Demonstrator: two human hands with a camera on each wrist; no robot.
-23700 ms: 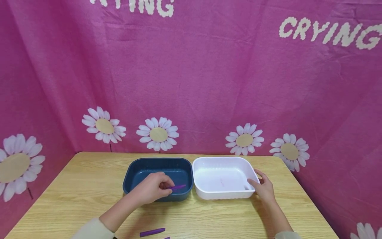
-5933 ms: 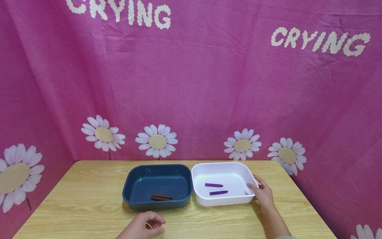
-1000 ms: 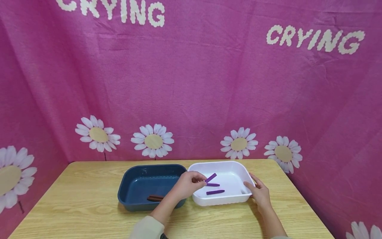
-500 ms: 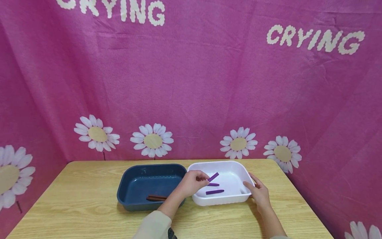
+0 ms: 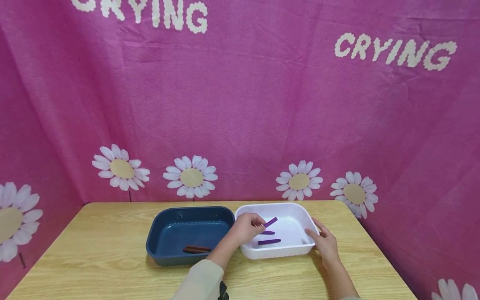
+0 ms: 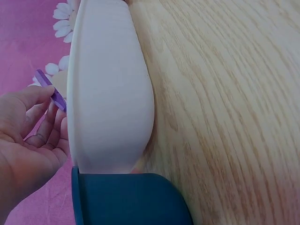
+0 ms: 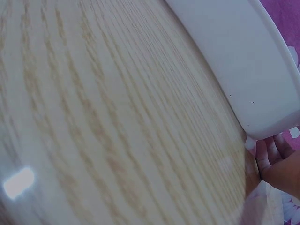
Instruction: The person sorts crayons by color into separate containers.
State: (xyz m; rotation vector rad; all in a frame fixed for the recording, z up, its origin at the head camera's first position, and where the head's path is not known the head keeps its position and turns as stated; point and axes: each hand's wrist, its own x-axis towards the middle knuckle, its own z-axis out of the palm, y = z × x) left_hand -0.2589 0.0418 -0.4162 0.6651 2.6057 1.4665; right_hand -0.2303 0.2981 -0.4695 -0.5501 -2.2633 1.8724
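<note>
My left hand (image 5: 247,228) pinches a purple crayon (image 5: 271,222) over the left part of the white plastic bin (image 5: 281,252). From the left wrist view, the crayon (image 6: 43,78) slants between thumb and fingers beside the bin's rim. Two more purple crayons lie on the bin floor, the nearer crayon (image 5: 269,241) in full sight and the farther crayon (image 5: 268,233) partly behind my fingers. My right hand (image 5: 325,246) grips the bin's right wall, thumb inside and fingers outside. In the right wrist view, its fingers (image 7: 276,146) are at the bin's outer corner.
A dark blue bin (image 5: 165,260) stands against the white bin's left side. Brown crayon-like sticks (image 5: 196,248) lie in it, partly behind my left forearm. Both bins are on a wooden table (image 5: 93,250), with a pink flowered curtain (image 5: 240,104) behind.
The white bin held no crayons at first; two lay in it by 5.9 s ago. Since then my left hand has brought another over it, lately edging right. My right hand stays on the bin.
</note>
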